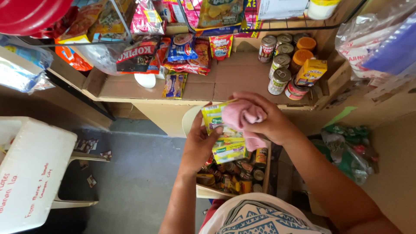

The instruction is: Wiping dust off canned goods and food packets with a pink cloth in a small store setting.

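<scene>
Sachets (223,132), a yellow-and-green strip of them, hang just above the cardboard box (265,173) of small tins and packets, and I take that box as my landmark. My left hand (200,145) grips the strip from its left edge, thumb on the front and fingers curled behind. My right hand (264,119) is closed around a pink cloth (245,118), which it presses against the upper right of the strip, directly over the box; a loose end of the cloth droops toward the box rim.

Beyond the box, farther from me, runs a cardboard-lined shelf (216,86). On its right part stands a cluster of tin cans (279,69) with a small yellow carton (311,71) beside them, and to the left of those hang red and blue snack packets (186,54). Well to the left of the box, on the floor, sits a white foam cooler (30,173) resting on a plastic stool. Green packets (349,145) lie just right of the box.
</scene>
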